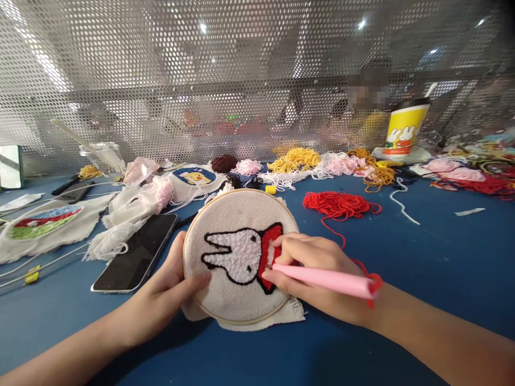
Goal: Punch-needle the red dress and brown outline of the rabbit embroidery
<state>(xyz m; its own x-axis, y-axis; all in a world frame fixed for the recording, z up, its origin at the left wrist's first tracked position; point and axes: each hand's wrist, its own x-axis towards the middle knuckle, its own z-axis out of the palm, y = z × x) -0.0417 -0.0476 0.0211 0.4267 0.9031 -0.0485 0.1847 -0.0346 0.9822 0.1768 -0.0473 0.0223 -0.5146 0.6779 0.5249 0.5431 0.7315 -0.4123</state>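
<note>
A round wooden hoop (237,203) holds cream cloth with a white rabbit head (241,254) outlined in black and a partly red collar area (273,236). My left hand (169,289) grips the hoop's left edge, thumb on the cloth and other fingers hidden behind. My right hand (322,273) is closed round a pink punch needle pen (325,280), its metal tip at the red area. Red yarn comes out of the pen's back end and runs towards a red yarn pile (340,205) behind the right hand.
Left of the hoop lie a black phone (137,257), white yarn (112,238) and embroidered cloths (52,222). Yellow yarn (295,160), pink yarn (247,167) and a yellow rabbit cup (406,128) stand along the back, before a perforated metal screen (241,69). A person shows dimly behind it.
</note>
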